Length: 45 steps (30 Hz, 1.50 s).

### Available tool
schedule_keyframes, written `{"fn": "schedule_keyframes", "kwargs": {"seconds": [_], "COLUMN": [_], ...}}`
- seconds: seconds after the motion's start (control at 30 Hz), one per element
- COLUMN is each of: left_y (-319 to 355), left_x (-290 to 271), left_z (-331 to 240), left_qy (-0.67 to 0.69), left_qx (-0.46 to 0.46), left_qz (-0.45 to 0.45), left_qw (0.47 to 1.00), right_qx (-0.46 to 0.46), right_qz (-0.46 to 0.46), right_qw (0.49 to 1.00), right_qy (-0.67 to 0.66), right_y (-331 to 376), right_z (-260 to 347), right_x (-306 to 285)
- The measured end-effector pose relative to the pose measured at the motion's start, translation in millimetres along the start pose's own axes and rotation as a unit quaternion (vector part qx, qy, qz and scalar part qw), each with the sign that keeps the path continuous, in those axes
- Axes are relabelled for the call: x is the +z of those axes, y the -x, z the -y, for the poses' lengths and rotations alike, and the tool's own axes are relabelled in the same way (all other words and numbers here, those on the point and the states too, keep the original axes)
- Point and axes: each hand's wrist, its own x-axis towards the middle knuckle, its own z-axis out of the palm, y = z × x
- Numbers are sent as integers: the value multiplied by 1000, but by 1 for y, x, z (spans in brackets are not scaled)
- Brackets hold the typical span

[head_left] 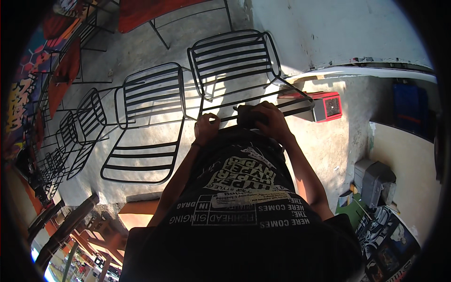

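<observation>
Right in front of me stands a black metal chair (231,55) with a slatted back and seat. My left hand (206,128) is closed at the near left part of its seat frame, fingers curled around the edge. A dark, soft-looking bundle (246,116), perhaps a cloth, is under the fingers of my right hand (273,121), which is closed on it at the near edge of the seat. My dark printed shirt hides the parts nearest to my body.
A second slatted chair (150,98) stands close on the left, with more chairs beyond it. Red tables (159,11) are at the far side. A red and black box (326,106) lies on the floor to the right, and a grey case (374,181) stands by the wall.
</observation>
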Motion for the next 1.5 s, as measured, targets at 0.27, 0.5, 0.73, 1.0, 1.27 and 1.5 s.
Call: {"fn": "schedule_keyframes", "kwargs": {"seconds": [0.27,0.5,0.73,1.0,1.27,1.5], "left_y": [0,0,-1,0,1,2], "left_x": [-2,-3,-2,-2,-2,0], "left_z": [-5,-5,-7,-8,-5,-6], "left_qy": [-8,-6,-4,6,8,64], "left_qx": [-21,-26,-33,-22,10,54], "left_qz": [3,2,4,-26,-19,-97], "left_qw": [1000,1000,999,999,1000,992], "right_qx": [26,154,196,278,223,182], "right_qz": [-162,-174,-142,-18,61,348], "right_qw": [968,964,950,916,947,919], "right_qy": [190,129,199,288,221,-31], "right_y": [30,51,37,-5,-22,-90], "right_z": [-76,-132,-158,-115,-123,-26], "right_x": [-74,-117,-111,-93,-48,42]}}
